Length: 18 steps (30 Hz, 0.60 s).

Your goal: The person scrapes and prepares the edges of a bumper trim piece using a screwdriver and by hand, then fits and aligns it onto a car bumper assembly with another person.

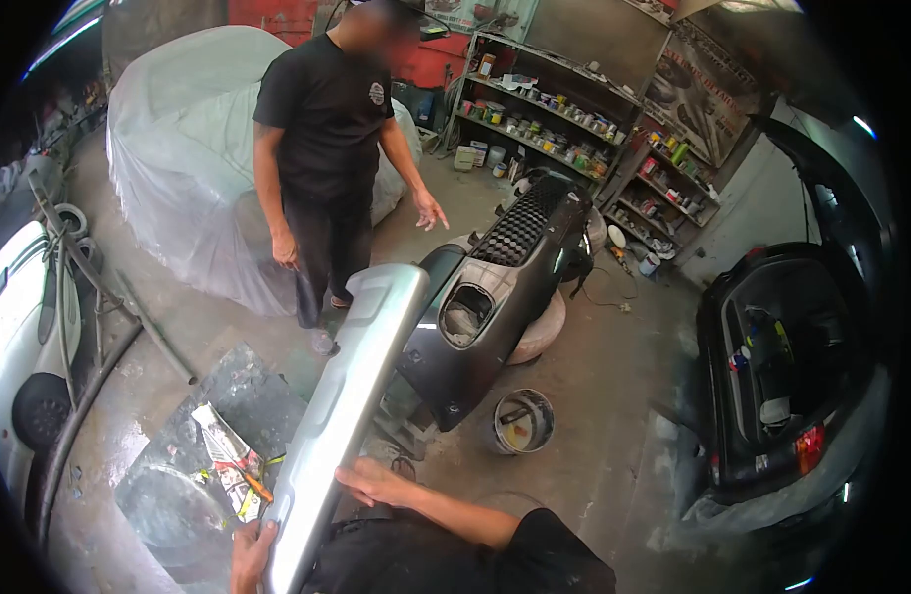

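A long silver car bumper trim panel slants up and away from me, its near end close to my body. My left hand grips its left edge near the bottom, thumb on the face. On the opposite edge, a little higher, my right hand is closed round the rim, with some fingers hidden. Just beyond the panel lies a black car bumper with a mesh grille and a round opening. The panel overlaps part of the bumper in view; I cannot tell whether they touch.
A person in black stands across from me, one hand extended towards the bumper. A bucket stands on the floor at right. Papers and tools lie on a stained board. A plastic-covered car, shelves of cans and a dark car surround us.
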{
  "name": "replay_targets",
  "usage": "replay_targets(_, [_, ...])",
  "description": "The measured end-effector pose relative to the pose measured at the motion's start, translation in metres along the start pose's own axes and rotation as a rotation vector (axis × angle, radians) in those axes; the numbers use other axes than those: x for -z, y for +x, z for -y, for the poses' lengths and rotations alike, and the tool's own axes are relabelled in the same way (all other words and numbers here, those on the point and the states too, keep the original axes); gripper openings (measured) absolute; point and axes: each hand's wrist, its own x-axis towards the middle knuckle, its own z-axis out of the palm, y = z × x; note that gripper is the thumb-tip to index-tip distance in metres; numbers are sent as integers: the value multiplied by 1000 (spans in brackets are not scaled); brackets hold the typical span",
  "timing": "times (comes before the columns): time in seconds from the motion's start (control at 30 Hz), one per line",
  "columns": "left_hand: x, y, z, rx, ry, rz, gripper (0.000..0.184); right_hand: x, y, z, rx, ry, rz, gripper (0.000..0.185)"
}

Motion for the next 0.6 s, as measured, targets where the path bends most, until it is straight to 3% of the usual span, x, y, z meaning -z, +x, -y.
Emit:
replay_targets(0.23, [-61,34,-90,63,-90,105,33,104,0,17,189,8,-5,58])
replay_targets(0.37, [-103,63,-152,50,-88,111,36,168,-5,28,306,102,-57,71])
replay_targets(0.6, [-148,108,-234,-13,67,213,44,237,-33,29,264,99,-155,71])
